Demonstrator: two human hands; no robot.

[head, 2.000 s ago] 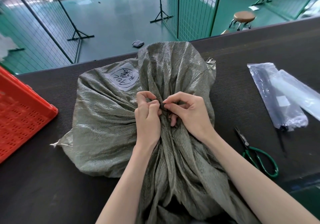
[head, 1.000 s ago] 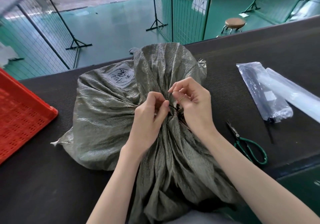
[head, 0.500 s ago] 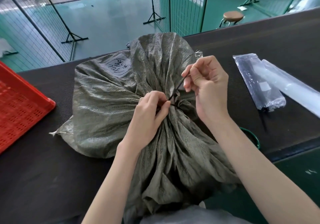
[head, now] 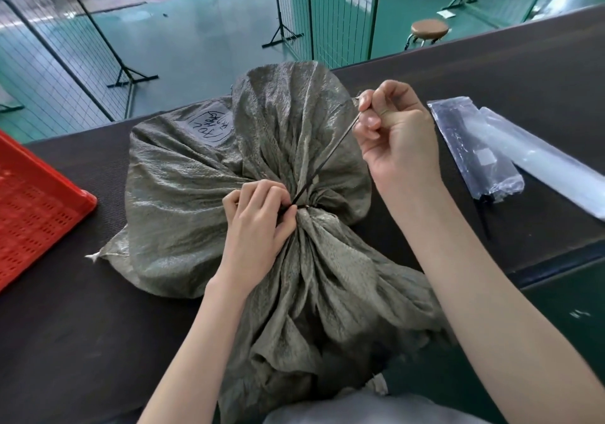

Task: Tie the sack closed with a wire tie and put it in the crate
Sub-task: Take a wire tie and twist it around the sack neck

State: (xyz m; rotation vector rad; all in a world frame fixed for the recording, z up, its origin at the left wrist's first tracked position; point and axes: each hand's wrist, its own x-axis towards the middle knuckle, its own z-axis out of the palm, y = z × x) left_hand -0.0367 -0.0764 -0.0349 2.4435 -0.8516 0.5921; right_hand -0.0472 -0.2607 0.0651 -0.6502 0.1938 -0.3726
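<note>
A grey-green woven sack [head: 183,201] lies on the dark table, its neck gathered at the middle and its loose mouth spilling toward me. A dark wire tie [head: 327,158] circles the neck and runs taut up to the right. My left hand [head: 258,227] pinches the tie at the gathered neck. My right hand [head: 396,135] is raised above the sack's right side, fingers closed on the tie's free end. The red perforated crate [head: 36,207] sits at the left edge of the table, apart from the sack.
Clear plastic bags [head: 481,151] with dark ties inside lie on the table to the right. The dark table [head: 65,325] ends just behind the sack; beyond are a green floor, wire mesh panels [head: 327,14] and a round stool [head: 429,30].
My right hand has risen up and to the right, drawing the tie's free end out taut. My left hand stays pinched at the neck. The scissors have dropped out of sight behind my right arm.
</note>
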